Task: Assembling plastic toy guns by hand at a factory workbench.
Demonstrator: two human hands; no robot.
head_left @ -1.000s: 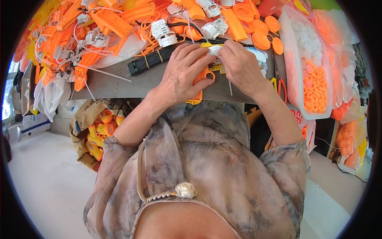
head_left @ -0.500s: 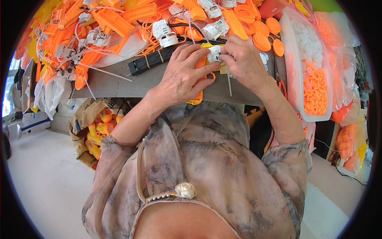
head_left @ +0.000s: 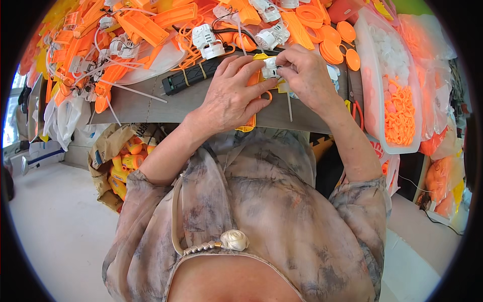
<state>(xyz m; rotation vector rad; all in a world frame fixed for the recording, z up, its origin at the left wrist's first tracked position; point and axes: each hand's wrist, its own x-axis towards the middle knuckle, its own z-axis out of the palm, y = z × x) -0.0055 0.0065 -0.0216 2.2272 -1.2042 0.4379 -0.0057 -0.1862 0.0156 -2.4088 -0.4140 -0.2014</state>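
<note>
My left hand [head_left: 229, 95] is closed around an orange toy shell [head_left: 249, 123] with a yellow edge, which lies at the table's front; the hand covers most of it. A small white plastic gear unit [head_left: 270, 67] sits on the shell, between my two hands. My right hand [head_left: 308, 78] pinches with thumb and forefinger at the unit's right side. Whatever is between those fingertips is too small or hidden to make out. Below the unit, a thin pale tube [head_left: 290, 108] sticks out toward the table edge.
Orange shells with white units and tubes pile up at the back left. A black screwdriver-like bar [head_left: 188, 79] lies left of my hands. Red-handled scissors [head_left: 356, 108] and a clear bin [head_left: 373, 126] of small orange parts stand right. A sack [head_left: 100, 173] of yellow-orange pieces is below.
My right hand's fingers have shifted slightly at the white unit, and its forearm has moved a little left, showing more of the scissors' handles. My left hand stays in place.
</note>
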